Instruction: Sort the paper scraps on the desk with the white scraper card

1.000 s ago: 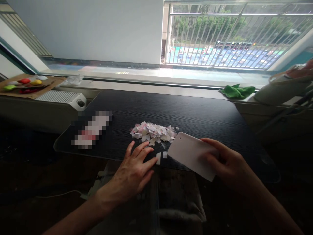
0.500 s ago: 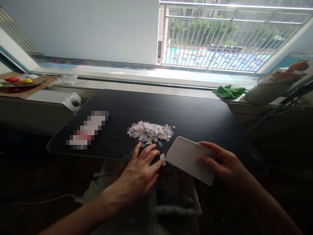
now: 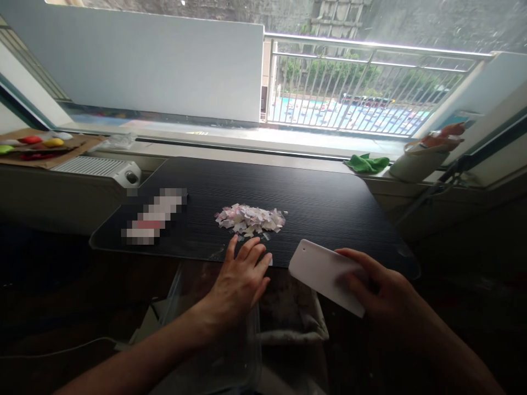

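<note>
A heap of torn paper scraps (image 3: 250, 218), white and pinkish with some clear bits, lies on the dark table (image 3: 296, 192). Just in front of it my left hand (image 3: 245, 277) rests at the table's near edge, fingers apart, fingertips close to the scraps. One small scrap (image 3: 270, 261) shows partly beside its index finger; whether the finger touches it I cannot tell. My right hand (image 3: 373, 280) grips a flat white plastic scraper (image 3: 319, 271) between thumb and fingers. The scraper has a small hole near one corner and is held tilted at the front edge, right of the heap.
Below the near edge stand a clear plastic bin (image 3: 251, 351) and a dark-lined container (image 3: 288, 312). A blurred-out item (image 3: 154, 216) lies on the table's left. A green cloth (image 3: 366, 163) and a pale pot (image 3: 418, 163) sit by the window, a white heater (image 3: 99, 169) at left.
The view has tilted up slightly and shifted. The scraper has moved a little away from my left hand and turned more edge-on. The small scrap at my left fingers is now mostly hidden.
</note>
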`<state>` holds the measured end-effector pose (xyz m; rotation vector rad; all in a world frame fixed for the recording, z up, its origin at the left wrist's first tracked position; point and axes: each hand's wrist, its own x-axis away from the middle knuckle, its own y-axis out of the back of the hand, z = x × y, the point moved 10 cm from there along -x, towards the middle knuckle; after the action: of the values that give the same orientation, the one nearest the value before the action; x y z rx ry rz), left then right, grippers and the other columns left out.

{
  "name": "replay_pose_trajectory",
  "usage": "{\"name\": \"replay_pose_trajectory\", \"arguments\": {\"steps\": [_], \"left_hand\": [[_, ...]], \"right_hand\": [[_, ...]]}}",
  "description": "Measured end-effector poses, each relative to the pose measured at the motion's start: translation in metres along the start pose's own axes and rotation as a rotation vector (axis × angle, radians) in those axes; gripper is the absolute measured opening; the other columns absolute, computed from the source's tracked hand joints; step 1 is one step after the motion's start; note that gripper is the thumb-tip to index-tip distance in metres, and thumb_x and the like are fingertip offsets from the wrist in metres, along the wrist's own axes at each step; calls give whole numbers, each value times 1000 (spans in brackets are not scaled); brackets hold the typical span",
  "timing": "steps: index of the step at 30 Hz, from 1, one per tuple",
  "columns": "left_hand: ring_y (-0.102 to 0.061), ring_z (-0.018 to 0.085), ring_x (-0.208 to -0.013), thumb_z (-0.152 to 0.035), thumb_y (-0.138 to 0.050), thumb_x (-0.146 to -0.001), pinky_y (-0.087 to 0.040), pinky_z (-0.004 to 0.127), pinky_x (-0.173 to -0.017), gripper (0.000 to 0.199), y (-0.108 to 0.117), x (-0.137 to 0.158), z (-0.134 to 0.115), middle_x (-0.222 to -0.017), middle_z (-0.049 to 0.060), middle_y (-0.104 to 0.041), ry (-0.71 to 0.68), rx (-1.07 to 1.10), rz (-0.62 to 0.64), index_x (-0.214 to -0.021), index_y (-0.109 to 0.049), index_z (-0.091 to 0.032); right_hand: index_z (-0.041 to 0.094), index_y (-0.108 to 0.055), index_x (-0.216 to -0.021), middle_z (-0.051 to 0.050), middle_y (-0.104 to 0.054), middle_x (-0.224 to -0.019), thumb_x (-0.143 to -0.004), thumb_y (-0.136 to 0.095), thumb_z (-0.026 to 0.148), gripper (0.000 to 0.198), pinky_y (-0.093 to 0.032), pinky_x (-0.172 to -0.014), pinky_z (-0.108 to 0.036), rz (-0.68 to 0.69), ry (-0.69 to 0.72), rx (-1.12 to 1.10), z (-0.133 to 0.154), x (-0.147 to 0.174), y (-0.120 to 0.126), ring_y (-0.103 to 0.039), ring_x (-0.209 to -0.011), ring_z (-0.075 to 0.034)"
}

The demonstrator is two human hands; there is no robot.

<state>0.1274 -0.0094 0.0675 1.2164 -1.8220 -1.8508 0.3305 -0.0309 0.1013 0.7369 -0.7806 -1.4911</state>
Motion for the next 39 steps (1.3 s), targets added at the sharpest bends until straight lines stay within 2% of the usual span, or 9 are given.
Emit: {"name": "replay_pose_trajectory", "arguments": {"steps": [7,11,15,18,23,27,32,36,39], "left_hand": [[-53,23,-108,-14,-55,-89,-22,55,-113,14,-4,-10,-9,-84,1,-65,-108,26,-90,-87,-67,-19],[-55,21,-104,-15,-54,-89,-24,50,-113,12,-12,-3,-25,-83,1,-64,-155,3,-44,-92,-66,-18],[-54,21,-106,-15,-56,-88,-24,48,-114,11,-5,4,-35,-91,3,-64,-193,21,3,-91,-66,-18],[-54,20,-108,-12,-54,-86,-27,46,-113,16,17,18,-16,-97,3,-64,-119,103,-7,-93,-66,-21],[-57,24,-103,-19,-48,-90,-42,47,-99,23,52,73,59,-104,6,-63,177,-3,-193,-104,-66,-21],[-57,31,-106,-25,-47,-88,-49,49,-89,32,32,116,97,-114,13,-61,353,-118,-130,-117,-60,-17],[-52,30,-121,-12,-39,-85,-52,46,-95,51,12,138,91,-132,13,-52,389,-50,-48,-134,-49,-21],[-43,26,-133,0,-35,-75,-50,43,-102,70,9,142,81,-148,9,-39,342,55,59,-140,-43,-24],[-40,26,-137,4,-33,-71,-49,43,-104,73,9,143,84,-148,9,-40,275,121,102,-137,-49,-25]], "right_hand": [[16,-64,-104,-2,-67,-75,-79,-53,38,35,-48,-56,-27,104,-109,-208,-32,-8,-17,-62,-64,-18],[17,-66,-98,-4,-71,-79,-80,-48,27,28,-48,-60,-29,292,-55,-85,-21,-3,-47,-66,-69,-20],[17,-66,-110,-10,-75,-99,-80,-45,19,36,-48,-78,-33,386,-11,140,-5,2,-73,-69,-94,-26],[17,-63,-116,-11,-74,-106,-83,-45,18,37,-46,-83,-33,384,-53,243,-6,-1,-83,-67,-104,-26],[13,-66,-91,-18,-72,-102,-85,-50,23,20,-44,-76,-35,462,-242,474,-39,-6,-99,-66,-102,-33],[13,-65,-88,-21,-72,-102,-81,-52,26,19,-43,-73,-37,544,-330,506,-65,1,-105,-67,-100,-37],[14,-61,-95,-15,-72,-99,-84,-47,25,21,-46,-76,-31,632,-210,262,-68,34,-117,-68,-90,-25],[14,-59,-107,-14,-72,-100,-84,-45,30,31,-48,-79,-34,638,-246,77,-79,76,-124,-68,-94,-27],[11,-59,-113,-18,-71,-110,-81,-47,34,41,-49,-86,-36,595,-316,-8,-89,100,-130,-66,-102,-30]]}}
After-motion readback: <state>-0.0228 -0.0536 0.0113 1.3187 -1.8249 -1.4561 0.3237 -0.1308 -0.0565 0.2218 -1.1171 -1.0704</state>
